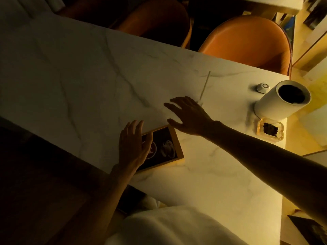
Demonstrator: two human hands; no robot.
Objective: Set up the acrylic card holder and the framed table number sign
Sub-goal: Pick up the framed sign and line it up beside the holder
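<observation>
On the marble table (88,71), one framed sign (164,147) lies flat under the left hand (131,145), fingers spread, while the right hand (189,115) reaches open-fingered, holding nothing, toward one clear acrylic holder (205,85).

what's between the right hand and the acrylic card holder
Nothing visible. The right hand reaches over bare marble toward the thin, clear acrylic card holder just beyond its fingers.

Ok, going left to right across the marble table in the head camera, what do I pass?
left hand → framed sign → right hand → acrylic holder → glass ashtray → white cylinder
</observation>
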